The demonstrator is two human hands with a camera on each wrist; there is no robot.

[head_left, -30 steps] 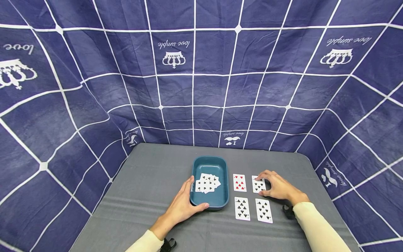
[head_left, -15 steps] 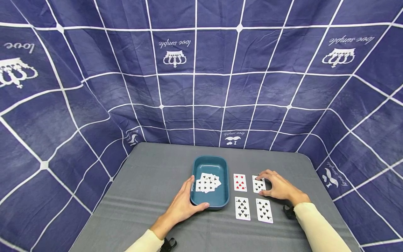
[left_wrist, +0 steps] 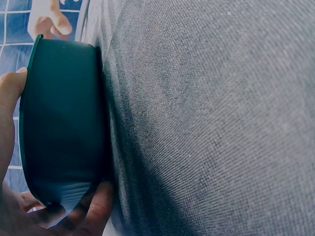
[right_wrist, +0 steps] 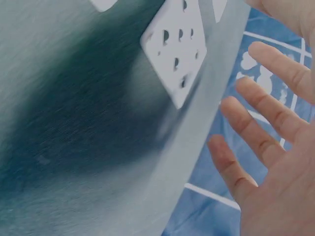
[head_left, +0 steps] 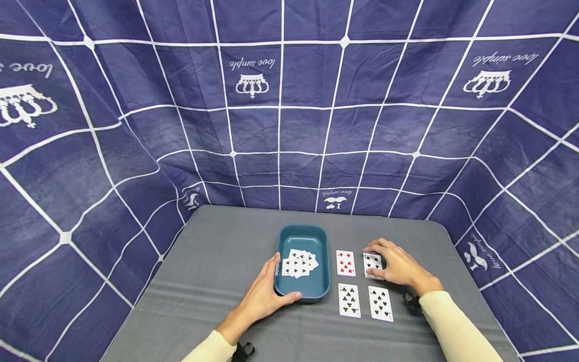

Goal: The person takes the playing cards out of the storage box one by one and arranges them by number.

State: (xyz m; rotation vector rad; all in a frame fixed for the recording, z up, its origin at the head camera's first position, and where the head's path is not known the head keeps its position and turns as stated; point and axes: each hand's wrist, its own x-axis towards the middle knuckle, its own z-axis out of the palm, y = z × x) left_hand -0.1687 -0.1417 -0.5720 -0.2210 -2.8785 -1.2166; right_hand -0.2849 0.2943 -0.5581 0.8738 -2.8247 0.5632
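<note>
My left hand (head_left: 262, 299) holds a blue-green tray (head_left: 320, 284) at its near-left corner. In the left wrist view the thumb rests on the tray's rim and the other fingers bend around its lower corner. Several playing cards (head_left: 296, 267) lie overlapping inside the tray. To the right, my right hand (head_left: 400, 264) hovers over a spades card (head_left: 372, 262) and hides part of it. Seen from the right wrist, its fingers (right_wrist: 251, 113) are spread and apart from the spades card (right_wrist: 189, 49). Nothing is held in that hand.
A hearts card (head_left: 346, 263) lies between the tray and the right hand. Nearer are a clubs card (head_left: 349, 300) and another spades card (head_left: 381, 303). A grey cloth (head_left: 203, 256) covers the table; blue gridded curtains (head_left: 298, 130) hang around it.
My right hand has shifted slightly left and away from me, so its fingertips now reach past the card's far edge. The left hand and the tray stay where they were.
</note>
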